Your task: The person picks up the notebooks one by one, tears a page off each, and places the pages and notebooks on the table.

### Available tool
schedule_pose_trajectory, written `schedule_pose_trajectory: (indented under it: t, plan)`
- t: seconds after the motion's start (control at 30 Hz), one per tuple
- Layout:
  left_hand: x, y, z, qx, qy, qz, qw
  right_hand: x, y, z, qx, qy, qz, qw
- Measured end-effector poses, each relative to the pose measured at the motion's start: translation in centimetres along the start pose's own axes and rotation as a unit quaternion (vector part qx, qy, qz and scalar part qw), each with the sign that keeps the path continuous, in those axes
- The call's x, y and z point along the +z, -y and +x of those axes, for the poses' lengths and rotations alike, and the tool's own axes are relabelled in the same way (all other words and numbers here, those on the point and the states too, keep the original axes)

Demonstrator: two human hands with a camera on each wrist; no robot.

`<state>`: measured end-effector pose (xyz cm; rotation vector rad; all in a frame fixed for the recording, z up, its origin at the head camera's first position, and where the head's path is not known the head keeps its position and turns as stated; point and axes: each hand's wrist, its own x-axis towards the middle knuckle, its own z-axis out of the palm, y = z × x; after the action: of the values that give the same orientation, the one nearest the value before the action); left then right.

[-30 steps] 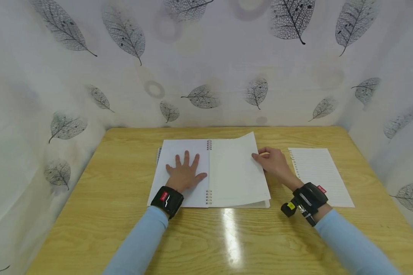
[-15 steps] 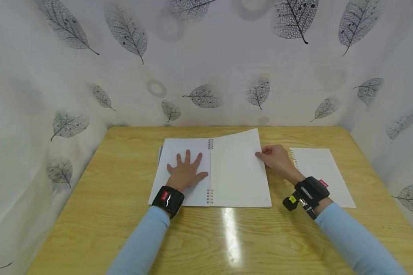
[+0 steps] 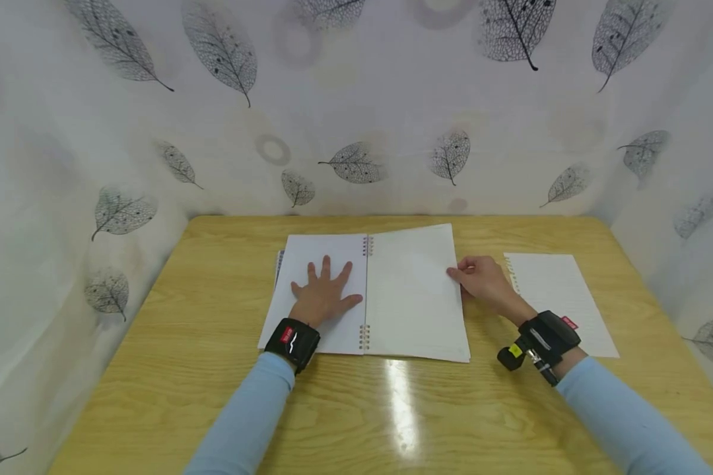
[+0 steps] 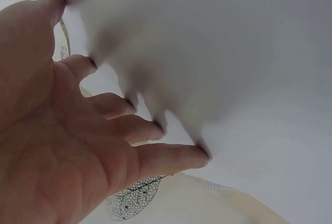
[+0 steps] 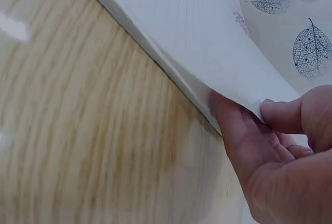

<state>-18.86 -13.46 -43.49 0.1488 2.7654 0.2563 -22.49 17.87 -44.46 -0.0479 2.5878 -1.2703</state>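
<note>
A spiral notebook [image 3: 412,297] lies open on the table, its coil running down the middle. My left hand [image 3: 323,293] rests on the left page with fingers spread; in the left wrist view the fingertips [image 4: 199,156] press the white paper. At the notebook's right edge my right hand [image 3: 481,277] pinches a page [image 5: 218,53] between thumb and fingers. That page bows up from the stack, and the right wrist view shows the fingers under it and the thumb on top. Faint ruled lines cross the page.
A torn-out lined sheet [image 3: 561,303] with a ragged left edge lies right of the notebook, partly behind my right wrist. The wooden table [image 3: 214,297] meets a leaf-patterned curtain [image 3: 362,99] at the back and sides. Another coil edge [image 3: 279,260] peeks out at the notebook's left.
The right page's lifted lower corner has come down nearer the stack. My right hand keeps its pinch at the page edge, and my left hand stays on the left page.
</note>
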Motion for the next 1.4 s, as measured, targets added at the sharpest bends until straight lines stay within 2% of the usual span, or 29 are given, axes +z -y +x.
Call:
schedule_pose_trajectory:
  t: [0.27, 0.57, 0.63, 0.73, 0.87, 1.0, 1.07, 1.17, 1.27, 1.4]
  plan:
    - [0.1, 0.0, 0.0, -0.001, -0.005, -0.002, 1.0000, -0.4, 0.5, -0.3, -0.009, 0.050, 0.035, 0.998]
    - [0.2, -0.2, -0.1, 0.004, -0.007, -0.008, 0.9999, -0.7, -0.1, -0.6, 0.010, 0.062, 0.068, 0.996]
    - [0.3, -0.2, 0.0, 0.000, -0.002, -0.003, 1.0000, -0.8, -0.4, -0.7, 0.029, 0.064, 0.085, 0.994]
    - [0.2, -0.1, 0.0, -0.013, -0.004, 0.009, 0.9999, -0.8, -0.5, -0.6, 0.033, 0.060, 0.095, 0.993]
    - [0.1, -0.2, 0.0, -0.017, -0.003, 0.015, 0.9997, -0.7, -0.1, -0.5, 0.009, 0.059, 0.054, 0.997]
    - [-0.1, -0.3, 0.2, -0.006, 0.000, 0.010, 0.9999, -0.9, 0.2, -0.9, 0.024, 0.111, 0.031, 0.993]
    - [-0.2, -0.3, 0.4, -0.003, 0.001, 0.008, 1.0000, -0.9, 0.3, -1.3, 0.029, 0.146, 0.038, 0.988]
    - [-0.3, 0.0, 0.7, 0.003, 0.021, 0.001, 0.9998, -0.8, 0.2, -2.1, 0.025, 0.184, 0.055, 0.981]
    - [-0.5, 0.6, 0.8, 0.008, 0.062, 0.000, 0.9981, -0.6, 0.1, -2.7, 0.011, 0.209, 0.079, 0.975]
    - [-1.2, 1.2, 0.8, 0.026, 0.104, 0.003, 0.9942, -0.5, -0.1, -2.9, -0.003, 0.186, 0.075, 0.980]
